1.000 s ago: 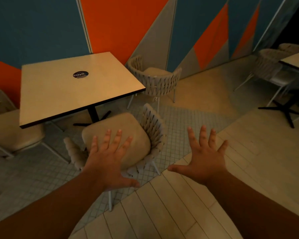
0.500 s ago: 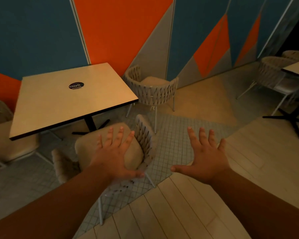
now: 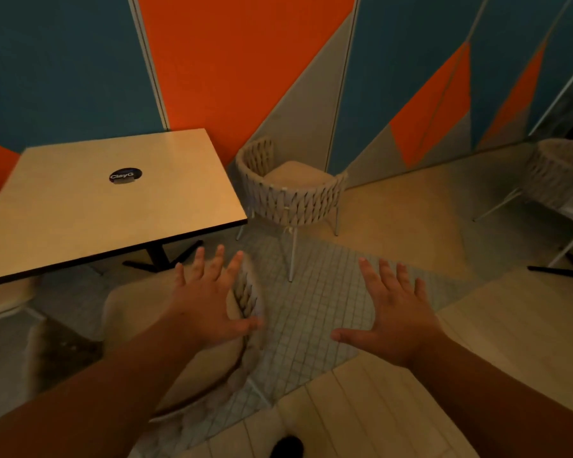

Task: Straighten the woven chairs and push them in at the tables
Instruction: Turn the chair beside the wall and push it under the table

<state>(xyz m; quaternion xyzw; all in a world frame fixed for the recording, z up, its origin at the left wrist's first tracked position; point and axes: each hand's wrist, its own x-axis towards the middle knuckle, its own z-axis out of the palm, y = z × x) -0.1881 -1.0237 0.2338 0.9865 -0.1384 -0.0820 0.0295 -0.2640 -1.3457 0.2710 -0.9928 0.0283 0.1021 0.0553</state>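
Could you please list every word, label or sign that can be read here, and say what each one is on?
"ClayG": white letters on the round dark sticker on top of the table.
A pale patch at the sticker's lower edge is too blurred to read.
No other text shows on the wall panels, the woven chairs or the floor.

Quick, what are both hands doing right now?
Left hand: open, fingers spread above the near woven chair, holding nothing.
Right hand: open, empty, above the floor.
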